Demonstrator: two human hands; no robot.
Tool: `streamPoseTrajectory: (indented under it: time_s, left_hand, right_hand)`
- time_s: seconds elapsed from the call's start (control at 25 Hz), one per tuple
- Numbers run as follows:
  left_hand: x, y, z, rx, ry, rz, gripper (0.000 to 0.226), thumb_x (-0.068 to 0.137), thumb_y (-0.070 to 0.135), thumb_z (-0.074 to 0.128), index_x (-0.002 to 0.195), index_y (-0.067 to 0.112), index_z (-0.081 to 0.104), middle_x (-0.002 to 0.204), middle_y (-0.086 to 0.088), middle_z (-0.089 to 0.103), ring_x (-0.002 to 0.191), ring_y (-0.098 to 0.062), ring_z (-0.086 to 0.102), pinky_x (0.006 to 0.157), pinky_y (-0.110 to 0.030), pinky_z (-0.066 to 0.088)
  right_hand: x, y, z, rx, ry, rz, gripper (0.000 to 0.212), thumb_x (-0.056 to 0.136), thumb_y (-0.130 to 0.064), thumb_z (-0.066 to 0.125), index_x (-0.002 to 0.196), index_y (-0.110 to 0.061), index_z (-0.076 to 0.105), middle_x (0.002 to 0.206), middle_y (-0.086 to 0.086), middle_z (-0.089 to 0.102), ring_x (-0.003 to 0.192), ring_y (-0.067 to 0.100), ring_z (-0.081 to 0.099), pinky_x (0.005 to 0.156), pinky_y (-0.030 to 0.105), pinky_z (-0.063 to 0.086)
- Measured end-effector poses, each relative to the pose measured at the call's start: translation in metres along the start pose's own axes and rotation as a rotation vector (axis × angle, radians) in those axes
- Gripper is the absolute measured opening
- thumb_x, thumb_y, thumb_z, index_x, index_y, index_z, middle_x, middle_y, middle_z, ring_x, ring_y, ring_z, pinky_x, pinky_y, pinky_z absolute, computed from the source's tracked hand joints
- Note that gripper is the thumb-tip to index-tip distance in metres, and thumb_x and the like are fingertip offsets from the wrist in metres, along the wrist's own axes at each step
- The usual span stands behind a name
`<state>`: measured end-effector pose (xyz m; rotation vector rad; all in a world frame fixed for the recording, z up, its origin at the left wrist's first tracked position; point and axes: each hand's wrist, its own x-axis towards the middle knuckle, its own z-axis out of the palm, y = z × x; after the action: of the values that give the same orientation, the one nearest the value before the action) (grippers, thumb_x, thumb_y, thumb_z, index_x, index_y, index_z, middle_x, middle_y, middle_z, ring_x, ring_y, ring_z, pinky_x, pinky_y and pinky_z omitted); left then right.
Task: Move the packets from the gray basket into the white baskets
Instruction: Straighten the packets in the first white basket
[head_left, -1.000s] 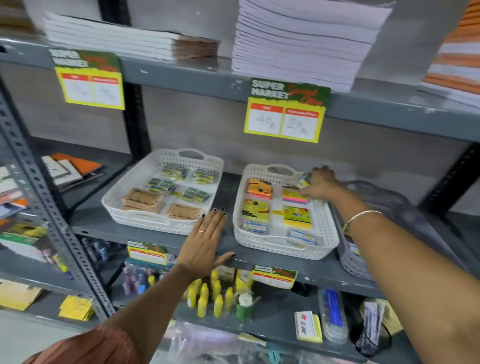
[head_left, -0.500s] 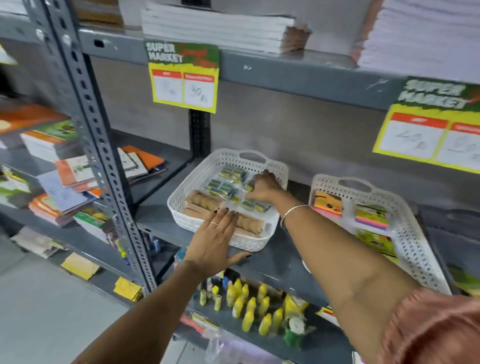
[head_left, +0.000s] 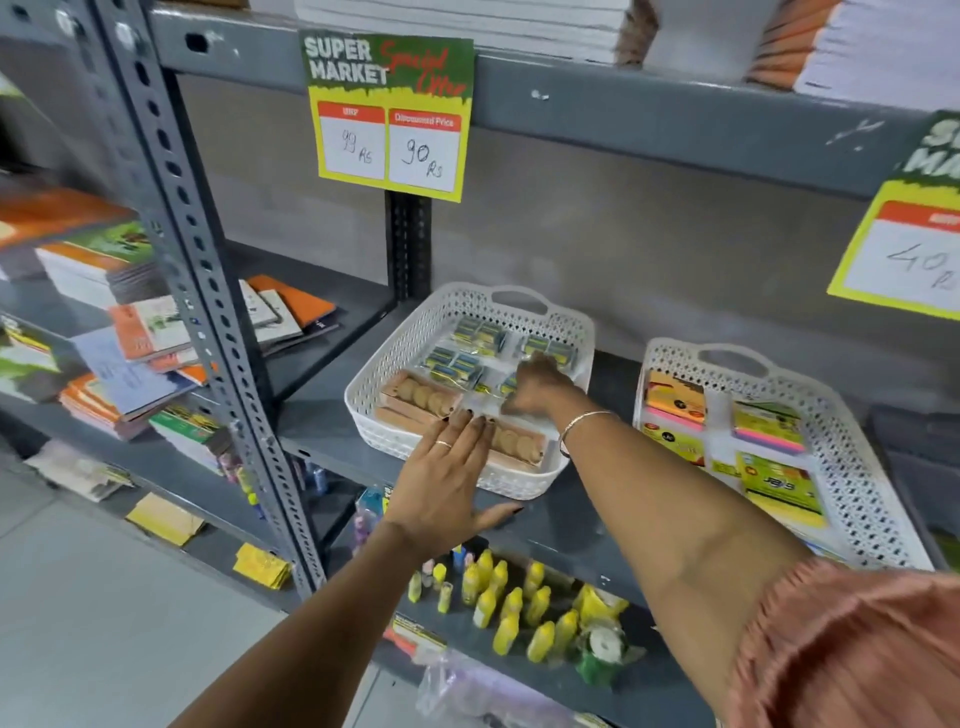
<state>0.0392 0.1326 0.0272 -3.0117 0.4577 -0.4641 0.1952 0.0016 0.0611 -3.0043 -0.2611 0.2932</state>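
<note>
Right hand (head_left: 535, 387) is down inside the left white basket (head_left: 566, 470), fingers curled over a small clear-wrapped packet (head_left: 511, 385) near the basket's middle right. It reads as closed on that packet, mid-placement, though the palm hides the contact. Left hand (head_left: 441, 488) is flat and spread, fingers apart, holding nothing. Its fingertips lie over the basket's near rim, thumb out along the shelf (head_left: 332, 431) edge, probably steadying the basket.

Handling guess: the packets look light and thin, with glossy film wrap, so slippery and a bit floppy. Pinch across the short edges or the film seam, not flat on the face. Not fragile, but the wrap may crinkle or slide against its neighbours.

Contents:
- Left white basket: blue/yellow wrapped packets (head_left: 480, 335) in rows at the far half. Tan boxes with round pieces (head_left: 421, 397) sit along the near side, one at near left, another at near right partly under the left hand.
- Right white basket (head_left: 862, 499): flat colourful packs, orange/pink/yellow (head_left: 675, 402) at far left, green/yellow ones (head_left: 776, 483) nearer. They lie flat, spaced out rather than stacked.
- Gray basket: only a dark strip at the far right edge could be it. Can't confirm it or its contents.

Free floor in the left basket is tight around the hand. I'd drop the packet flat in the gap rather than on top of the rows.
</note>
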Motion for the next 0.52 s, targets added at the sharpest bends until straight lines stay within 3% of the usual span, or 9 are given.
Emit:
streamPoseTrajectory:
  time_s: [0.16,0.28,0.52]
  left_hand:
    - [-0.001,0.000,0.000,0.011,0.023,0.014,0.089,0.075,0.070,0.028,0.125,0.000,0.051,0.124,-0.014,0.060,0.120,-0.028,0.051,0.104,-0.039,0.021]
    - [-0.002,0.001,-0.007,0.019,-0.007,-0.008,0.092,0.081,0.071,0.015,0.123,-0.002,0.051,0.122,-0.018,0.061,0.118,-0.030,0.052,0.102,-0.039,0.022]
    - [0.011,0.033,-0.027,-0.103,0.089,-0.045,0.098,0.081,0.072,0.003,0.133,-0.004,0.037,0.137,-0.021,0.046,0.128,-0.032,0.041,0.109,-0.042,0.014]
  right_hand:
    - [-0.027,0.030,-0.033,0.091,0.246,0.023,0.056,0.089,-0.030,0.059,0.137,-0.005,0.045,0.143,0.017,0.037,0.136,0.032,0.034,0.102,0.042,0.042]
    - [-0.063,0.080,-0.053,0.130,0.412,0.141,0.047,0.090,-0.022,0.053,0.133,-0.005,0.048,0.137,0.016,0.043,0.132,0.031,0.038,0.099,0.041,0.043]
    - [-0.161,0.215,-0.057,0.082,0.449,0.548,0.040,0.092,-0.017,0.051,0.130,-0.005,0.052,0.134,0.018,0.049,0.129,0.033,0.045,0.099,0.042,0.046]
